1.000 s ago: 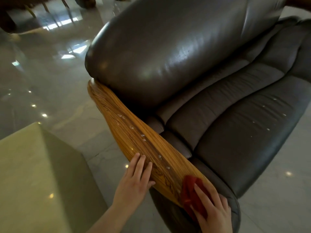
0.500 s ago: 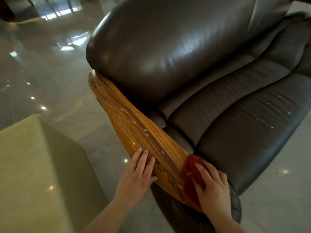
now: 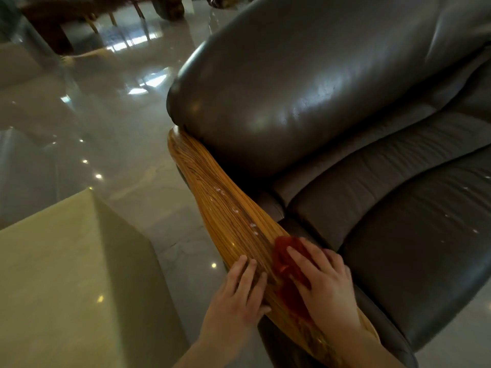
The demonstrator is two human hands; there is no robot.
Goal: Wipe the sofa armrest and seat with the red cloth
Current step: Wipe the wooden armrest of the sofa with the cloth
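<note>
A dark leather sofa fills the right side, with a striped wooden armrest (image 3: 225, 205) running diagonally from upper left to lower right. My right hand (image 3: 324, 285) presses the red cloth (image 3: 288, 277) flat onto the armrest's lower part. My left hand (image 3: 239, 293) rests beside it on the armrest's outer edge, fingers spread, holding nothing. Small white specks dot the armrest above the cloth. More specks lie on the seat cushion (image 3: 414, 240) at the right.
A pale green block-shaped table (image 3: 66, 274) stands at the lower left, close to the armrest. Glossy grey floor (image 3: 106, 128) stretches behind it. Dark wooden furniture (image 3: 66, 19) stands at the far top left. The padded backrest (image 3: 292, 88) bulges over the armrest's upper end.
My right hand has slid the red cloth up the armrest from its lower tip. My left hand stays on the outer edge. The view has shifted, with the sofa now further right.
</note>
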